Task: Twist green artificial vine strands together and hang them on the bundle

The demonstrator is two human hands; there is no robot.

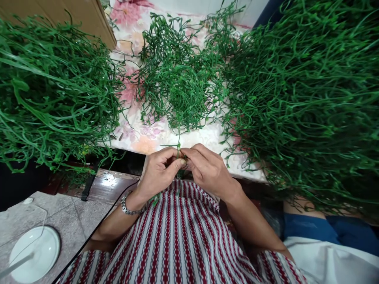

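Note:
Close to the table's near edge, my left hand [162,165] is closed in a pinch around a thin green stem [179,145] with short side shoots. Its tip points away from me, towards the pile. My right hand [205,165] meets it from the other side, fingertips pinched on the same stem near the left thumb; the fingers partly hide what lies between them. Straight ahead lies a loose heap of green stems [186,86], which look like artificial plant stems.
Large tangled piles of green stems rise at the left [56,90] and right [308,102]. They lie on a flowered tablecloth [145,144]. A brown cardboard box [65,17] stands at the back left. Down on the floor, lower left, is a white round base [35,254] with a pole.

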